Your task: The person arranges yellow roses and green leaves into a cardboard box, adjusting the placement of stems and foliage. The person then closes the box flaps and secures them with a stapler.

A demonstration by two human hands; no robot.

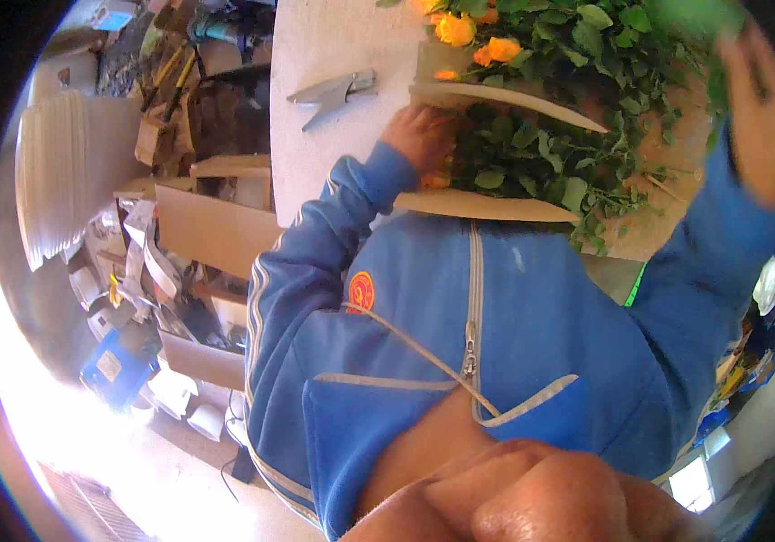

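Orange roses (pixel 455 30) with leafy green stems lie on the table in front of me. Two curved edges of a cardboard wrap (pixel 514 99) stand on either side of a leafy bunch (pixel 523 149). My left hand (pixel 419 137) is at the wrap's left end, fingers curled against the cardboard and partly hidden between its edges. Raised at the far right, my right hand (pixel 767 117) is smeared by motion. A blurred green shape (pixel 695 16) shows beside its fingertips; I cannot tell whether the hand holds it. A silver plier-type stapler (pixel 333 95) lies left of the flowers.
The pale table (pixel 306 172) has its left edge near my left arm. Beyond it stand a stack of white sheets (pixel 53 172), an open cardboard box (pixel 207 230) and a blue container (pixel 116 369). Loose cut stems (pixel 667 185) lie at the bunch's right end.
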